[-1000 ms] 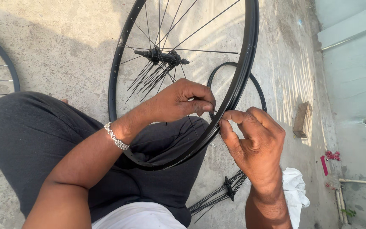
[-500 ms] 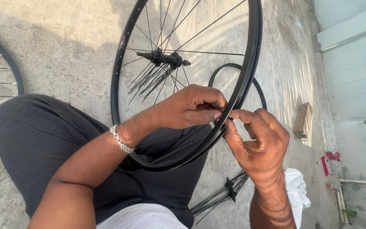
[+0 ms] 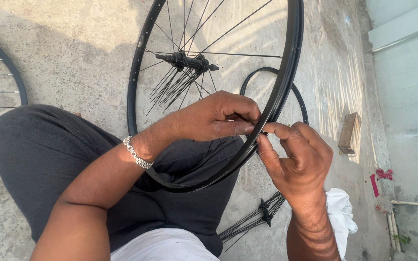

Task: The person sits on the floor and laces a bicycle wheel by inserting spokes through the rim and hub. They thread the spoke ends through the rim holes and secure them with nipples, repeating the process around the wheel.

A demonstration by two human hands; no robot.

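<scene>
The black wheel rim stands on the person's lap, its band running diagonally between both hands. The left hand pinches inside it (something small, hidden); the right hand pinches just outside, fingertips nearly meeting.

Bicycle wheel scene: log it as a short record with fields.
setting: concrete floor, seen from above
main item: black wheel rim with hub and loose spokes
left hand: fingers inside the rim, pinching at its edge
right hand: pinching the rim from outside
nearby: second wheel, spoke bundle, white cloth, wooden block
</scene>
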